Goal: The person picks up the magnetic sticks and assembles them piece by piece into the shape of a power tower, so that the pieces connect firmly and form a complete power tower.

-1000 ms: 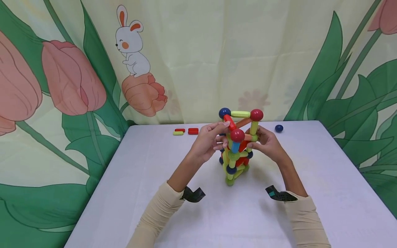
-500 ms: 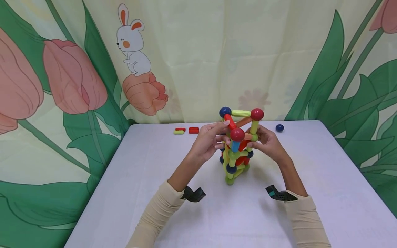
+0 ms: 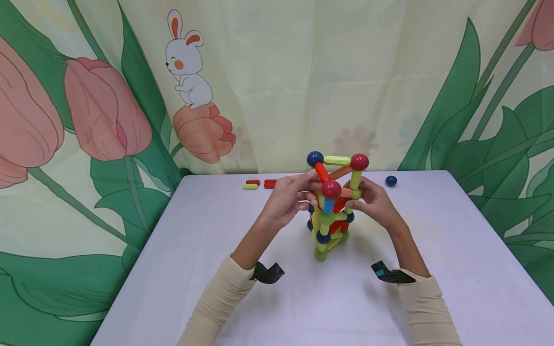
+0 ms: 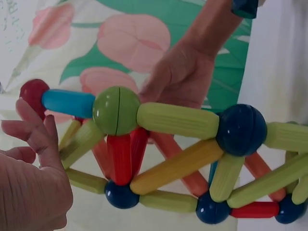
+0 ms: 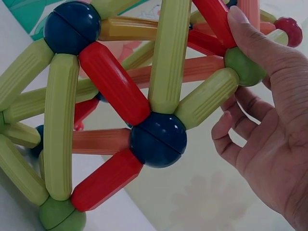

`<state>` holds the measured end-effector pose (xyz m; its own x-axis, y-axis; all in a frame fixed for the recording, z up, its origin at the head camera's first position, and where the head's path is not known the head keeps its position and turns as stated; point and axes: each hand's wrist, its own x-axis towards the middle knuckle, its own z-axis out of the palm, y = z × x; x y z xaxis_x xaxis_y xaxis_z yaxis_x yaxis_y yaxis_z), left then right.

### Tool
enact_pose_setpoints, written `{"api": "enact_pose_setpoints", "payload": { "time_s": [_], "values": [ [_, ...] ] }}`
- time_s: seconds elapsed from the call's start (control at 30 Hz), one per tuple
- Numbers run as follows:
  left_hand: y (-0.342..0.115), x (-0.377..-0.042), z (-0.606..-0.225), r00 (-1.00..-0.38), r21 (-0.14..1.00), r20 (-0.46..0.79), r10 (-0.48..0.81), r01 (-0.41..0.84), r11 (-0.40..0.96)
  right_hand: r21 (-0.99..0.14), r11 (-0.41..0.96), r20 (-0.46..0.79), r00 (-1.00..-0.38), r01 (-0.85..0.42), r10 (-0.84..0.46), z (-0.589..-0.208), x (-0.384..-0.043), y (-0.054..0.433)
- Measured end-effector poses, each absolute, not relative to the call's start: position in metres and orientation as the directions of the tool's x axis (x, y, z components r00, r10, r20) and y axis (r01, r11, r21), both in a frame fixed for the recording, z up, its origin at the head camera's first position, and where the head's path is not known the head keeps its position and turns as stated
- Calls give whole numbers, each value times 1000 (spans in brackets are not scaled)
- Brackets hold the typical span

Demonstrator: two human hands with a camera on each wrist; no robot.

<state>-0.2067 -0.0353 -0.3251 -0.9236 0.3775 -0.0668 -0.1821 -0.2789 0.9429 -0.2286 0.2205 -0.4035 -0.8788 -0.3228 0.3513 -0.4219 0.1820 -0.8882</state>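
Note:
A tall tower of magnetic rods and balls [image 3: 324, 217] stands upright on the table, built in yellow-green, red, orange, blue and green. At its top, a red rod [image 3: 322, 172] runs between a blue ball [image 3: 315, 159] and a dark red ball [image 3: 331, 189]. My left hand [image 3: 283, 198] is beside that rod, its fingers loosely bent; whether the fingertips touch it I cannot tell. On the other side my right hand [image 3: 377, 201] grips the tower's upper part, the thumb and fingers around a green ball [image 5: 245, 66] and rod ends. The far fingertips are partly hidden.
Loose red rods [image 3: 270, 183] and a yellow-green rod [image 3: 250, 186] lie at the table's back, left of the tower. A single dark blue ball [image 3: 391, 181] sits at the back right. Behind the white table [image 3: 182, 269] hangs a printed curtain [image 3: 277, 86].
My left fingertips have drawn slightly back from the top red rod, which now shows in full between its two balls. The right hand keeps its hold on the tower.

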Motion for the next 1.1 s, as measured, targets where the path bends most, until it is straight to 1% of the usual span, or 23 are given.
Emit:
{"api": "enact_pose_setpoints", "payload": {
  "time_s": [0.17, 0.3, 0.37, 0.43, 0.53, 0.6, 0.67, 0.8, 0.97, 1.1],
  "values": [
    [-50, -216, -333, -947, 952, -37, 320, -131, -276, -890, 161, 364, -876, -427, -316, -402, -227, 219],
    [-72, -241, -354, -976, 969, -53, 209, -101, -224, -884, 167, 376, -876, -437, -303, -401, -226, 217],
    [-86, -259, -371, -989, 985, -64, 135, -84, -153, -877, 183, 384, -876, -445, -291, -401, -225, 215],
    [-102, -278, -392, -996, 996, -68, 59, -71, -46, -870, 194, 395, -877, -452, -273, -401, -223, 213],
    [-122, -301, -424, -998, 980, -57, -30, -62, 191, -860, 187, 427, -871, -474, -243, -404, -222, 210],
    [-132, -314, -445, -998, 931, -34, -43, -47, 363, -850, 169, 461, -859, -500, -224, -406, -220, 208],
    [-137, -326, -462, -1000, 855, 6, -17, -3, 518, -836, 151, 495, -845, -527, -202, -408, -218, 206],
    [-138, -346, -483, -991, 678, 92, 97, 133, 723, -801, 159, 553, -815, -577, -173, -409, -214, 199],
    [-132, -356, -487, -976, 428, 92, 199, 219, 877, -760, 235, 588, -795, -606, -150, -411, -210, 187],
    [-126, -357, -488, -973, 283, 94, 211, 229, 932, -716, 254, 638, -757, -650, -139, -412, -208, 179]
  ]
}}
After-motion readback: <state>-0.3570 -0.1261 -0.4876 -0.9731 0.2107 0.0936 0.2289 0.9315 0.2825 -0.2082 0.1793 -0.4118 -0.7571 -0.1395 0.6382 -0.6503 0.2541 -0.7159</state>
